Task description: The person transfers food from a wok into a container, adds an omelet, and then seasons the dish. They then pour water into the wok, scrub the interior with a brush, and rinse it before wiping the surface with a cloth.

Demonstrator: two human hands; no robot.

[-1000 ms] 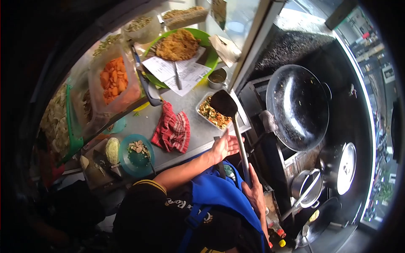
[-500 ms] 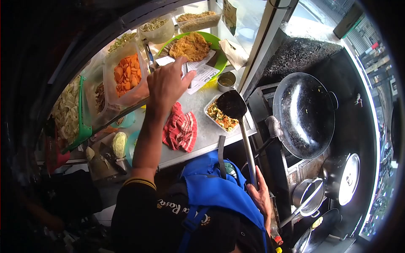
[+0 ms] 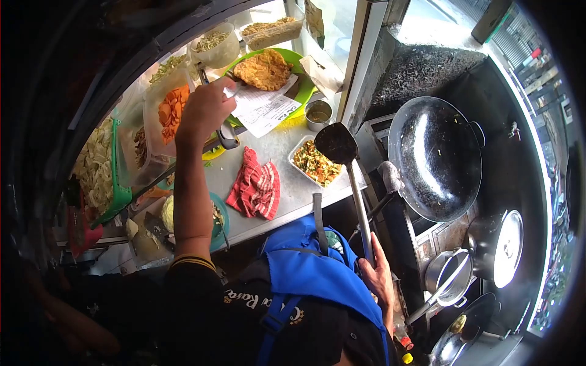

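Note:
My left hand (image 3: 204, 113) is closed in a pinch beside a green plate (image 3: 303, 100). A thin metallic thing shows at its fingertips, too small to name. Flat golden fried food (image 3: 264, 69) lies on the plate, over printed paper (image 3: 262, 116). A grey rounded object (image 3: 228, 136) shows below my wrist. My right hand (image 3: 379, 274) grips the handle of a wok spatula (image 3: 337, 144). Its blackened head hangs beside a square tray of chopped food (image 3: 314, 163). Close by are a small metal cup (image 3: 318, 113) and a red checked cloth (image 3: 256, 186).
Carrot slices (image 3: 173, 113) fill a plastic container at left, near a green basket (image 3: 122, 192). At right a large wok (image 3: 434, 160) sits on the stove, with pots (image 3: 447, 277) nearer me. Across my front hangs a blue bag (image 3: 311, 265). Another person's arm (image 3: 79, 326) shows at lower left.
My left hand has moved left, away from the fried food and paper. The grey rounded object has come into view. The spatula stays in my right hand, its head slightly further left.

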